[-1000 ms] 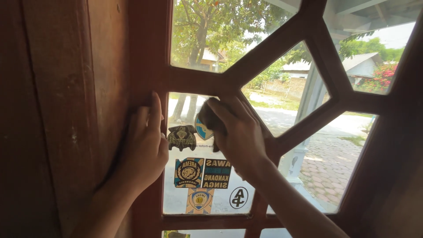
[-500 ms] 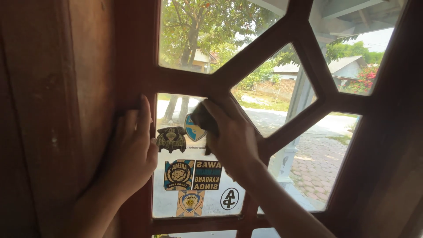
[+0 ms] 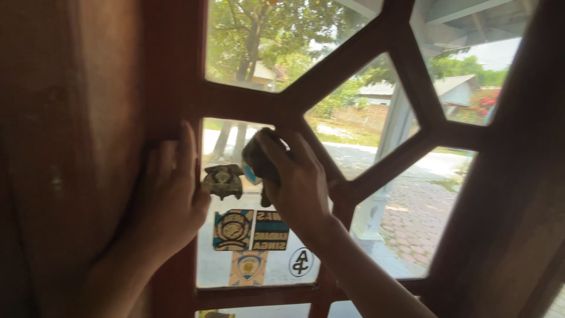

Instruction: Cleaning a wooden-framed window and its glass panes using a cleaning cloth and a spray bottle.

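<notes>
Door panel: a broad slab of reddish-brown wood (image 3: pixel 65 147) fills the left side, its grain running upright, matte and slightly dusty-looking, blurred in this view.
Left hand: the left hand (image 3: pixel 168 197) lies flat against the upright wooden frame (image 3: pixel 170 76), fingers straight and together, pointing up, palm pressed to the wood; it holds nothing, the grip fully spread.
Stickers: on the glass pane (image 3: pixel 282 241) just right of that hand sit several flat decals; a dark shield-like one (image 3: pixel 222 180) on top, a pair of square blue-and-black ones (image 3: pixel 251 230) beneath, a pale crest (image 3: pixel 246 268) and a small round white one (image 3: pixel 301 262) at the bottom.
Cloth: a dark, soft, bunched cloth (image 3: pixel 257 162) is pressed to the upper part of the same pane, close under the top bar, partly covering a blue decal.
Right hand: the right hand (image 3: pixel 300 182) curls over the cloth, fingers closed around the wad, holding it against the glass, the forearm reaching in from lower right.
Window bars: thick, smooth reddish bars (image 3: pixel 376 171) angle across, cutting the glass into irregular polygons.
Outside: through the clear panes, sunlit trees (image 3: pixel 259 35), a paved yard of small bricks (image 3: pixel 424 218) and a low roofed house (image 3: pixel 447 91).
</notes>
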